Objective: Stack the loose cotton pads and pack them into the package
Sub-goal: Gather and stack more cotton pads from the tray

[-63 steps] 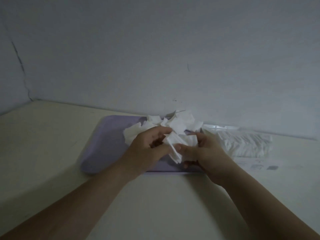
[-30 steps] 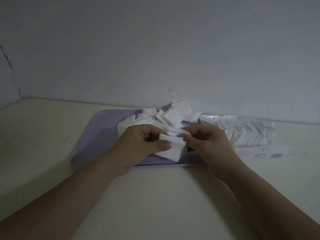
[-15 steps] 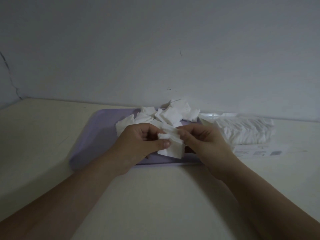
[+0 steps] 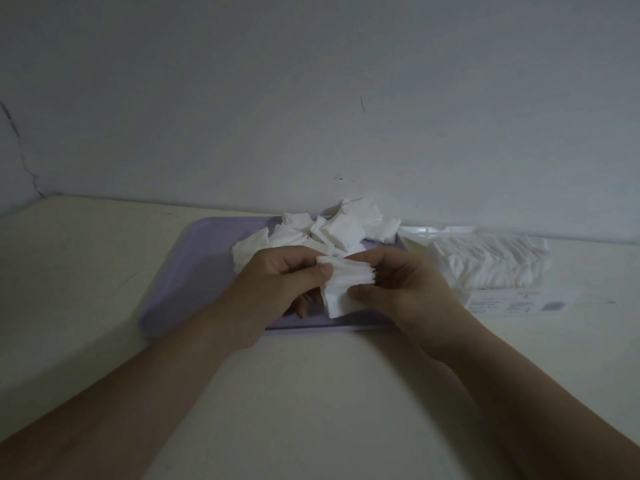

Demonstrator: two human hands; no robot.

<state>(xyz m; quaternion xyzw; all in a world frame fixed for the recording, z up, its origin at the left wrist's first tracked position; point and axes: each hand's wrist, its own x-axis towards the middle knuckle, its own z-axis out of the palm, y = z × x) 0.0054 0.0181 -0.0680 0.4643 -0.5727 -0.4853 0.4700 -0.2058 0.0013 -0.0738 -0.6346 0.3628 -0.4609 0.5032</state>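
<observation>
Both hands [image 4: 346, 289] pinch pad stack [image 4: 341, 285]; its layered edge faces up.

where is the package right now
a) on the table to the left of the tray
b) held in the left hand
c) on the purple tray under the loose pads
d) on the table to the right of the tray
d: the package lies on the table just right of the tray, while both hands hold a small stack of pads over the tray.
</observation>
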